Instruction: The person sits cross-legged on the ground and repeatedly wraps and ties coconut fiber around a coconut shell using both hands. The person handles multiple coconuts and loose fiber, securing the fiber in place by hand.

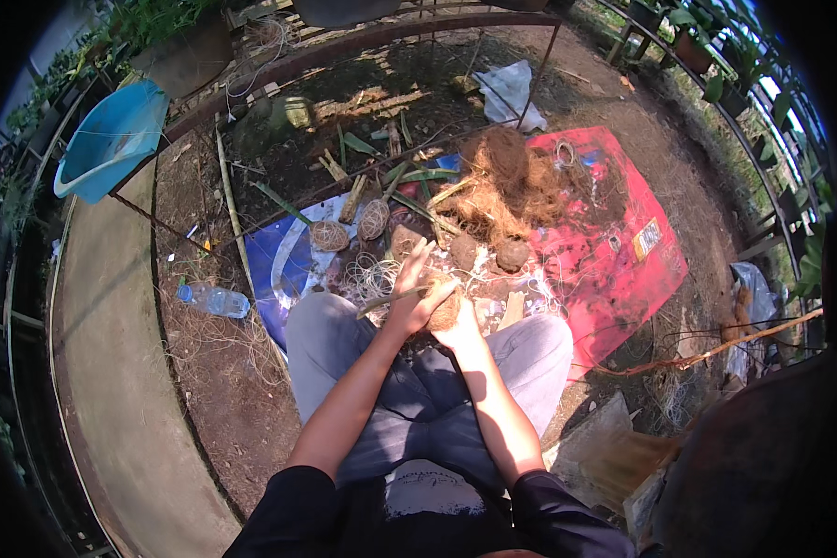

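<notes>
A ball wrapped in brown coconut fibre [444, 315] is between my hands, above my lap. My left hand [409, 300] presses its left side, thumb across the top and the other fingers stretched out. From the right and below, my right hand [462, 326] cups the same ball. A thin plant stem [389, 300] sticks out to the left past my left hand. Just beyond lie a tangle of pale string [371, 274], bare soil balls [512, 255] and a heap of loose coconut fibre [499, 185]. Two string-wound fibre balls [328, 236] with green stems rest at the left.
A printed red and blue sheet [617, 279] covers the ground before my knees. Cut stem pieces [352, 199] lie toward its far side. A plastic bottle [214, 300] is on the soil at left, a blue basin [115, 143] beyond it. A rusty metal frame [363, 52] spans the back.
</notes>
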`<state>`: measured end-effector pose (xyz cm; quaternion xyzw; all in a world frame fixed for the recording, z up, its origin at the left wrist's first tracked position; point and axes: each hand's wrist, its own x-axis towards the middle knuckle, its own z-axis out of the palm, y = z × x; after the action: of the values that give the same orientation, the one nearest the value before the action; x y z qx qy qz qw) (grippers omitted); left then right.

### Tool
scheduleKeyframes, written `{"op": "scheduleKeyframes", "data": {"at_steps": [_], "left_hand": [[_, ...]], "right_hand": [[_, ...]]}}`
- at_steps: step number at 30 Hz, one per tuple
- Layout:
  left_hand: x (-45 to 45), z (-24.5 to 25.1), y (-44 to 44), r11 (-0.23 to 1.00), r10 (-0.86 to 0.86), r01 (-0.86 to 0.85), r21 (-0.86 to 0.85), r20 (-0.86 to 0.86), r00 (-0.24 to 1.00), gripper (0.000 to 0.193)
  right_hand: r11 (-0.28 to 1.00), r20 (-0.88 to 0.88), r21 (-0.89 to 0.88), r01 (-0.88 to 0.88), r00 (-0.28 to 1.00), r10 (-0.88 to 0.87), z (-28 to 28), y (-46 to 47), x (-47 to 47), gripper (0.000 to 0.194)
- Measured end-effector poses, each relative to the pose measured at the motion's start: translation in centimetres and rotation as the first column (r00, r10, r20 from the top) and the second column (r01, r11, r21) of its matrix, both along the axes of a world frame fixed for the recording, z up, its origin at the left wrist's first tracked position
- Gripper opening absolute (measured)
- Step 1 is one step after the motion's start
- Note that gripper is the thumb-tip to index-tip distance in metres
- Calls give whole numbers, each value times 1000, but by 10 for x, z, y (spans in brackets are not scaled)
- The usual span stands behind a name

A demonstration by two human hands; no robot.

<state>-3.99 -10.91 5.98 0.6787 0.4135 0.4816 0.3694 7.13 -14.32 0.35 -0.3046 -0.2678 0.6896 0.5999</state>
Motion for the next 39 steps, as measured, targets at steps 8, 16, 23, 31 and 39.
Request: {"op": "scheduleKeyframes", "data": {"at_steps": [8, 16, 23, 31, 39], "left_hand": [[3, -19, 12, 782, 415, 82, -617, 615, 670, 23], [2, -69, 4, 965, 209, -194, -174, 69, 976, 35], [12, -27, 5, 664, 577, 90, -743, 585, 570, 26], [11, -58, 1, 962, 265, -263, 72, -9, 964, 22], [9, -48, 4, 706, 571, 62, -705, 619, 540, 33]], "right_hand": [[914, -128, -123, 388, 907, -402, -1, 7, -2, 27], [933, 36, -141, 330, 944, -329, 5, 3, -19, 27], [972, -25, -47, 232, 972, -233, 5, 0, 3, 33], [938, -292, -302, 169, 920, -260, -23, 1, -5, 36], [904, 162, 57, 423, 890, -427, 0, -5, -20, 37]]}}
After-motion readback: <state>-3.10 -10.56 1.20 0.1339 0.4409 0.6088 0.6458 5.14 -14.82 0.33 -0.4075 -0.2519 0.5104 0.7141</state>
